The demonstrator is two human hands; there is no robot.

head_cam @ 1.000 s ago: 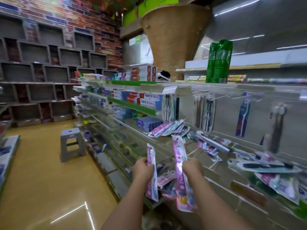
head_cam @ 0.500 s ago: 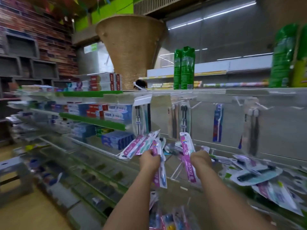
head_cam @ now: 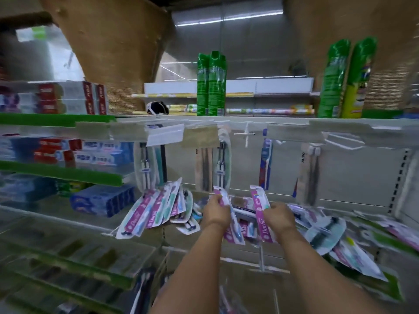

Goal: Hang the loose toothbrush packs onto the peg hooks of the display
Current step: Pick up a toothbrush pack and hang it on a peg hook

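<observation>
head view: the carry-to-hook step is in hand, i judge: the left hand [head_cam: 215, 213] has its fingers [head_cam: 214, 200] curled round the left pack [head_cam: 234, 230], and the right hand [head_cam: 280, 217] pinches the right pack [head_cam: 260, 214], both packs upright just above the shelf [head_cam: 172, 236], where loose packs [head_cam: 326, 232] lie heaped toward its right end. next, i think, one pack must rise so its top hole meets the bare hook [head_cam: 243, 134] high on the display [head_cam: 353, 177], between hung packs [head_cam: 223, 164]. each held pack is a thin pink card with a clear blister, probably floppy, its hole too blurred to see.
</observation>
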